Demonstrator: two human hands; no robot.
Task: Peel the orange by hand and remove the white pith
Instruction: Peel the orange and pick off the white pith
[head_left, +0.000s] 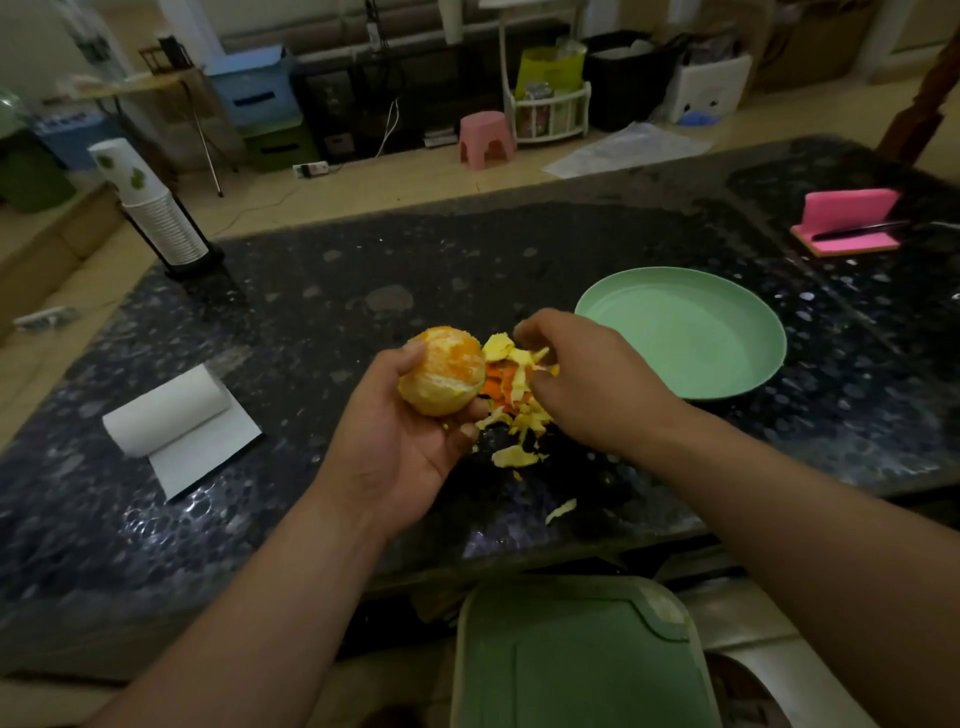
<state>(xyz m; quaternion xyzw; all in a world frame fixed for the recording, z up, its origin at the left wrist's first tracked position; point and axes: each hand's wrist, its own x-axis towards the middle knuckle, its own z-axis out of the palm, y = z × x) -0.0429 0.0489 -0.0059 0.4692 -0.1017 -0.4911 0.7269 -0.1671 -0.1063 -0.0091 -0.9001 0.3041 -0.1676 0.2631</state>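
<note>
A peeled orange (441, 371), with pale pith patches still on its surface, sits in my left hand (402, 431), whose fingers and thumb curl round it above the dark stone table (311, 322). Just right of it lies a heap of yellow and orange peel pieces (511, 387) on the table. My right hand (587, 376) hovers over that heap with curled fingers touching the peel; whether it pinches a piece is hidden by the hand itself.
A pale green plate (691, 332) stands to the right of the peel. A paper towel roll (171, 415) lies at the left, a cup stack (156, 208) at the far left, a pink sponge (849, 221) at the far right. A green stool (576, 654) is below the table edge.
</note>
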